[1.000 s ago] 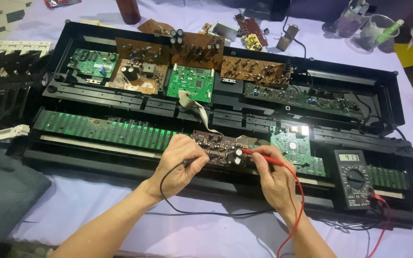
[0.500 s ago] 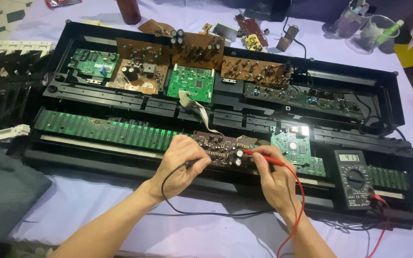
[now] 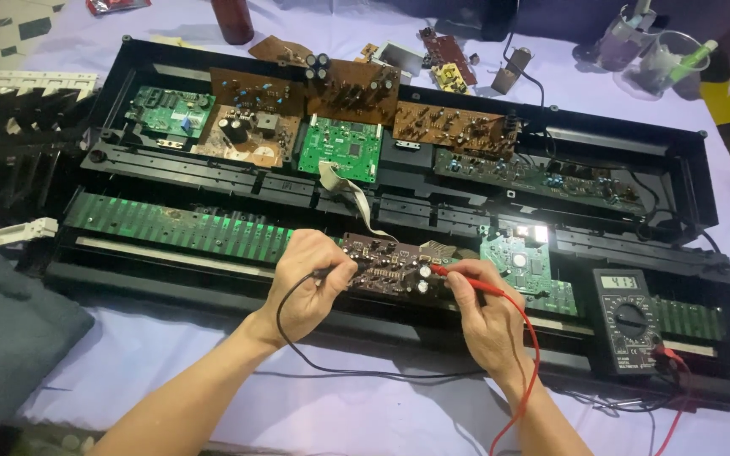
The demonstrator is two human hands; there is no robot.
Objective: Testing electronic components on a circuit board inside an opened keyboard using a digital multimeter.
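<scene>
- A small brown circuit board (image 3: 386,266) is being probed; it lies near the middle of the opened black keyboard chassis (image 3: 213,287), on the near rail.
- The black probe (image 3: 324,274) is pinched closed in the left hand (image 3: 307,287), its tip laid on the board's left edge.
- The red probe (image 3: 466,281) is gripped between thumb and fingers of the right hand (image 3: 487,317), tip set beside a capacitor at the board's right end.
- Step judged: a live reading across two points; the multimeter (image 3: 631,321), right of the hands on the chassis, shows lit digits.
- Next move is judged to call for steady tips and a small, lifted shift to another solder point, so that neighbouring pins are not bridged.
- Room is tight far of the board, where a grey ribbon cable (image 3: 348,198) crosses, and to the right against a green board (image 3: 521,270).
- Open room is seen near the chassis edge on the purple cloth (image 3: 171,371), though the black lead (image 3: 356,371) and red lead (image 3: 530,371) trail across it.
</scene>
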